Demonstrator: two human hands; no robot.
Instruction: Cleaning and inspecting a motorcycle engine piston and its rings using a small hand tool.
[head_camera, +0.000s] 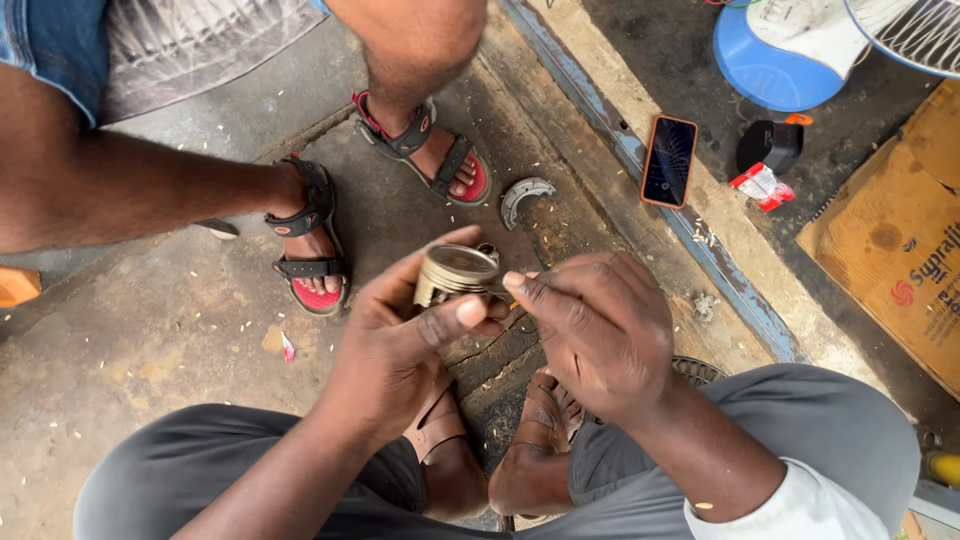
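1. The left hand (400, 340) grips a piston (455, 272) at frame centre, thumb across its skirt.
2. The right hand (600, 325) pinches at the piston's 3 o'clock side, on something too small to identify (possibly a thin tool).
3. A slip there could, I judge, drop the piston onto the concrete floor (150, 340).
4. A bearing shell (524, 195) lies at 1 o'clock, near another person's sandal (440, 155); it could get kicked.
5. The phone (669, 160) at 2 o'clock risks grit.

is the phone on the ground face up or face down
Face up: the phone lies flat on the concrete, its dark glass screen showing inside an orange case.
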